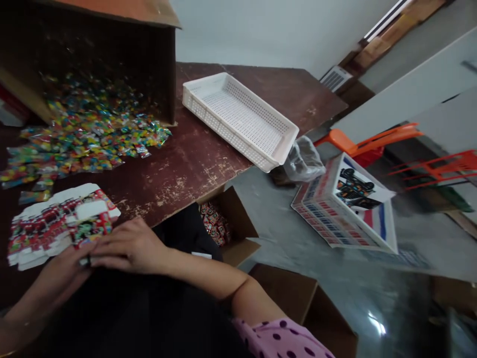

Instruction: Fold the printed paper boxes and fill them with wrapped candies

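My right hand (128, 247) lies over the fingers of my left hand (64, 273) at the table's near edge. Its fingers are bent and pressed together; whatever they grip is hidden. Most of my left hand's fingers are covered, and the hand is slightly blurred. Just beyond both hands, flat red-and-white printed cartons (48, 226) lie overlapping in a fanned stack. One carton with a cartoon print (88, 227) is close to my fingertips; whether they touch it I cannot tell. Behind the stack, many small wrapped candies (93, 134) spill across the table.
A large cardboard box (169, 74) lies on its side with candies inside. On the brown table (179, 174) sits a white perforated tray (242, 114). Below are an open carton of red packets (214, 223), another cardboard box (286, 288), a white crate (346, 209) and orange chairs (372, 139).
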Available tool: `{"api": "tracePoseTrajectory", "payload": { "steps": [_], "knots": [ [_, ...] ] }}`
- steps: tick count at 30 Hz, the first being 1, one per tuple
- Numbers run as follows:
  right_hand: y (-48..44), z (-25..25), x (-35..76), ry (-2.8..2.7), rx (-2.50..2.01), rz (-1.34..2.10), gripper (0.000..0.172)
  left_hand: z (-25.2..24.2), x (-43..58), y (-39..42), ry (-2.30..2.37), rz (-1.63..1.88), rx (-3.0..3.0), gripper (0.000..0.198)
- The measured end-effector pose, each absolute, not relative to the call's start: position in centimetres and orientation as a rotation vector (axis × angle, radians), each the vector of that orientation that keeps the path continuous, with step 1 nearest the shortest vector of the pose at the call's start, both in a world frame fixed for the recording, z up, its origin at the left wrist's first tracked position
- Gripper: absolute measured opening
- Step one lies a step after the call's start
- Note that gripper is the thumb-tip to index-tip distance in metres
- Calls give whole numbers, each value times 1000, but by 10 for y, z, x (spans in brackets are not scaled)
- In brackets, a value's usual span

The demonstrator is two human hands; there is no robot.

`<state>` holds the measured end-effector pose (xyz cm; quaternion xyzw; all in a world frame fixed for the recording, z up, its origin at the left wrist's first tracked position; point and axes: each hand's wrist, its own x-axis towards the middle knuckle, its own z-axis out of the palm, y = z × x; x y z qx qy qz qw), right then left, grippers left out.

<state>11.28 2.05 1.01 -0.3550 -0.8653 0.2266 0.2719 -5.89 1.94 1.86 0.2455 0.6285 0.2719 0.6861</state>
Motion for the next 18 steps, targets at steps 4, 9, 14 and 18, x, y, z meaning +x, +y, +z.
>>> {"api": "tracePoseTrajectory", "payload": {
  "steps": [4, 9, 14, 18],
  "knots": [
    [30, 16, 133, -2235, -1138, 687, 29, 16, -37, 3, 1354, 545, 650, 27],
    [36, 20, 149, -2115, -1075, 853, 29, 15, -36, -1, 1285, 512, 782, 32],
    [31, 23, 146, -2069, -995, 1038, 27, 15, -36, -5, 1206, 480, 648, 21],
    [40, 25, 155, -2141, -846, 1380, 15, 20, -30, -11, 1055, 422, 680, 24]
  ]
}}
